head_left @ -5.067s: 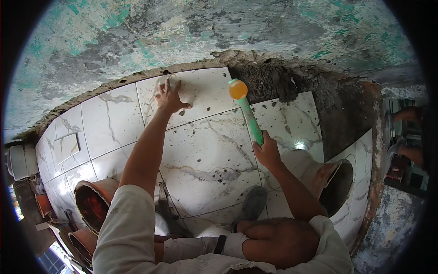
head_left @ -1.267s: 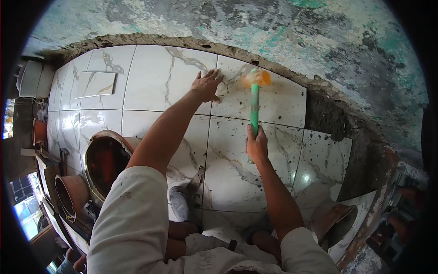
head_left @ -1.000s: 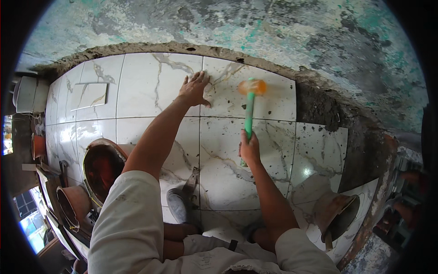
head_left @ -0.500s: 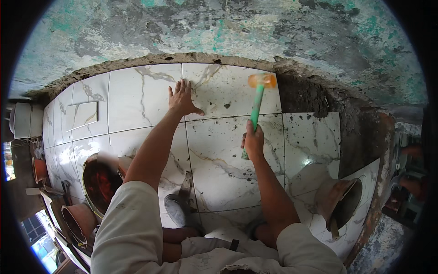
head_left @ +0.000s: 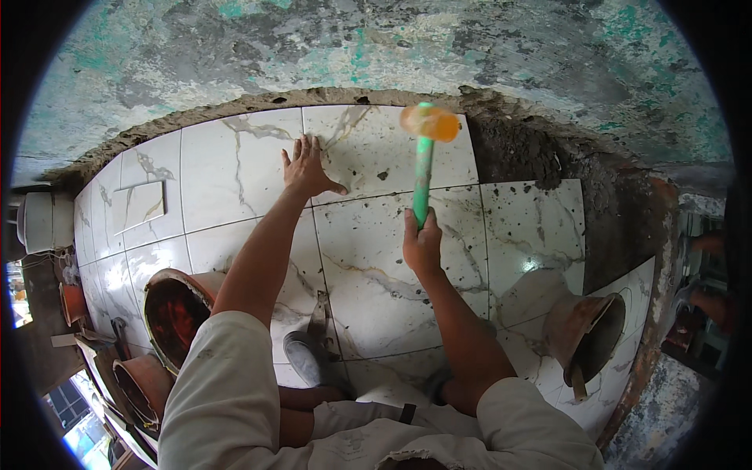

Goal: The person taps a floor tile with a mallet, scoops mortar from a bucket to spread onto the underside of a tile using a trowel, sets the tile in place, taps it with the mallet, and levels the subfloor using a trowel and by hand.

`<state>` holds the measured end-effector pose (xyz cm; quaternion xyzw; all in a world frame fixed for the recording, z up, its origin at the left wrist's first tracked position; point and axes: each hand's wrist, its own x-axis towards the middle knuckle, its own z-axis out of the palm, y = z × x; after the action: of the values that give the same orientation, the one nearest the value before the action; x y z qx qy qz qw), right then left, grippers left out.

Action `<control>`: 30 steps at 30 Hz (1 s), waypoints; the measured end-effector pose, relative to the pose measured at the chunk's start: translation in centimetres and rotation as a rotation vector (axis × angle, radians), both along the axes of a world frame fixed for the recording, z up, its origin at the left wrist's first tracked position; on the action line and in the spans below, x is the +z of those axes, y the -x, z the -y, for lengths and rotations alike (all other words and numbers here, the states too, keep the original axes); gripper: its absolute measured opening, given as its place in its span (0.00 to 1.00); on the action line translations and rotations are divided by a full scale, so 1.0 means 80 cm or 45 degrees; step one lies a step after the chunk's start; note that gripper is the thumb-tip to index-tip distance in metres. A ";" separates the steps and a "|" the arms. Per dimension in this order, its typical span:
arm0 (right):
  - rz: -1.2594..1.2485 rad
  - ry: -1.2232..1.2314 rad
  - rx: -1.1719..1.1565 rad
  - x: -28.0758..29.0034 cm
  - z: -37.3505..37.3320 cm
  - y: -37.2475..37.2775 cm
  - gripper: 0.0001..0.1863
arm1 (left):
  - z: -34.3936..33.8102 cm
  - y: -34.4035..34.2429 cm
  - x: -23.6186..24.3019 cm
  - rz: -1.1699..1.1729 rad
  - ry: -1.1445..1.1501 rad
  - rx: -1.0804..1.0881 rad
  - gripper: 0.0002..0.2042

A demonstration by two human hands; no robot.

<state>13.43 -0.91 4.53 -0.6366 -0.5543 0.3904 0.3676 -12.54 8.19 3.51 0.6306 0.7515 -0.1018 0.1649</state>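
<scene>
Single head-worn fisheye view, looking steeply down from close above onto tiled floor, edges bending outward

Marbled floor tiles, weathered wall

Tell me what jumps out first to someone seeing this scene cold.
The mallet with its green handle and orange head, gripped by the right hand above the white marbled tiles at centre. The left hand lies flat on a tile near the wall. A reddish bucket sits lower left; a patch of bare dark mortar shows upper right.
</scene>
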 end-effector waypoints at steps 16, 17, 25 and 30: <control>0.337 0.136 0.361 0.002 -0.031 0.032 0.20 | 0.002 0.004 0.001 0.050 -0.032 0.014 0.72; 0.504 0.162 0.390 0.001 -0.032 0.031 0.20 | 0.002 0.004 0.001 0.042 -0.029 0.008 0.72; 0.524 -0.158 0.355 0.009 -0.039 -0.022 0.18 | -0.001 0.005 -0.001 0.018 -0.018 -0.016 0.72; 0.689 0.152 0.376 -0.001 -0.046 -0.043 0.19 | -0.001 0.005 -0.003 -0.001 -0.026 -0.017 0.72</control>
<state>16.84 2.79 4.46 -0.6504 -0.6945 0.2880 0.1080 -12.98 8.31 3.27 0.6371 0.7484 -0.0954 0.1576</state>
